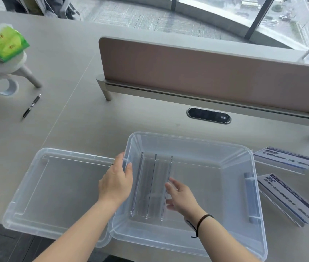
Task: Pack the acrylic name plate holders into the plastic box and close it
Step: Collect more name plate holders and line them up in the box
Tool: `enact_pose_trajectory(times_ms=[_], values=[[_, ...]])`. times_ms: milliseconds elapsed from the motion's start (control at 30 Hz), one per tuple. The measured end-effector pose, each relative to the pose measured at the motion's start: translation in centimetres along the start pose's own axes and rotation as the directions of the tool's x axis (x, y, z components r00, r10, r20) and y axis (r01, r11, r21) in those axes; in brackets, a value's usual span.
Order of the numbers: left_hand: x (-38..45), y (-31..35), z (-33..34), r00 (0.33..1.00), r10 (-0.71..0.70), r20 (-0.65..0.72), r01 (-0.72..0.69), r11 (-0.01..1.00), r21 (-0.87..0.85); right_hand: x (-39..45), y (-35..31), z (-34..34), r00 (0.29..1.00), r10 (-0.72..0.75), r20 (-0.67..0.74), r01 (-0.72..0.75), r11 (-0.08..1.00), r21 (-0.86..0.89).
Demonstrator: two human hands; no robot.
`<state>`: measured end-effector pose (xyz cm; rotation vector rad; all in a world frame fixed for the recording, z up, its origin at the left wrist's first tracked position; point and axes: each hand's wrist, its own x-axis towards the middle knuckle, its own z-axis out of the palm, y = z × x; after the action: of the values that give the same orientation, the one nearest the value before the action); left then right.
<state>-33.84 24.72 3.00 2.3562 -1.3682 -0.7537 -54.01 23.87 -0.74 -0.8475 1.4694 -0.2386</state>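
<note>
so: grey tabletop (78, 118) with a brown divider panel (206, 72) standing across the far side, oval cable port (208, 115) just in front of it. clear plastic box (225, 233) sits open at the near edge, centre-right. its lid (55, 186) lies flat just left of the box, the box's left edge overlapping it. three acrylic name plate holders (154, 186) stand on edge in the left part of the box, side by side, running near to far. more name plate holders with printed inserts (286, 195) lie on the tabletop right of the box, outside it. left hand (116, 181) grips the box's left wall, thumb inside, fingers curled over the rim, ring on one finger. right hand (180, 198) is inside the box, open and loose, fingers spread, holding nothing; fingertips are at or just beside the rightmost standing holder, cannot tell if touching. dark cord bracelet (201, 222) on the right wrist. far left: green tissue pack (5, 44) on a small white stand (4, 67), and a black pen (31, 105) lying on the tabletop near it.
</note>
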Motion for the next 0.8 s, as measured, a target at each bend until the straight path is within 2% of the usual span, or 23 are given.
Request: enact_pose_trajectory(times_ms=[333, 800], values=[[0.04, 0.0, -0.01, 1.0, -0.008, -0.003, 0.008, 1.0, -0.003, 0.17, -0.09, -0.06, 1.0, 0.011, 0.01, -0.011, 1.0, 0.02], [0.0, -0.06, -0.1, 1.0, 0.0, 0.005, 0.0, 1.0, -0.001, -0.03, -0.22, 0.11, 1.0, -0.01, 0.008, 0.011, 0.999, -0.037]])
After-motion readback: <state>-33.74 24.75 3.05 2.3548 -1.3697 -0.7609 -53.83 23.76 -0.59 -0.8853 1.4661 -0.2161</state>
